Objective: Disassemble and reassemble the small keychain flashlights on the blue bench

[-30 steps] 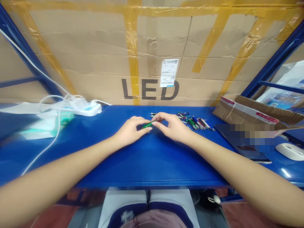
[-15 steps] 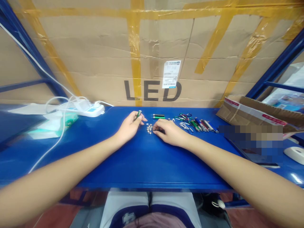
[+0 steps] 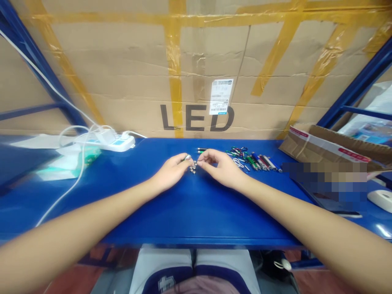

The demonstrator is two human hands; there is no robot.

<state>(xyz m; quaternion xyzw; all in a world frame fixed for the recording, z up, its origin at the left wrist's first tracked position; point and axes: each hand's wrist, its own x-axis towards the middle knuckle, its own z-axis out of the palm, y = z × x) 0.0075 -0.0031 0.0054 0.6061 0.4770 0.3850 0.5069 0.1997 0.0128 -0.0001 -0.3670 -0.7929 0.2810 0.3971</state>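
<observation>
My left hand (image 3: 172,171) is closed around a small green metal tube (image 3: 186,157) with a silver end, like a mini flashlight body; most of it is hidden by the fingers. Just beside its fingertips lies a pile of small round silver pieces that look like button cells (image 3: 194,172). My right hand (image 3: 223,168) is at the other side of the pile, thumb and forefinger pinched together. Whatever sits between those fingertips is too small to make out. Behind the right hand, a black tube and a green tube (image 3: 201,151) lie partly covered.
Right of my hands lie coloured carabiner clips (image 3: 239,151), white cord loops (image 3: 239,163) and a row of coloured flashlight tubes (image 3: 263,161). An open cardboard box (image 3: 324,143) stands farther right. A white power strip (image 3: 122,143) with cables is at left. A large carton (image 3: 128,81) backs the table.
My left hand has moved right and slightly down with the green tube, turning it flatter. My right hand has lifted slightly at the pile. The hands are closer together.
</observation>
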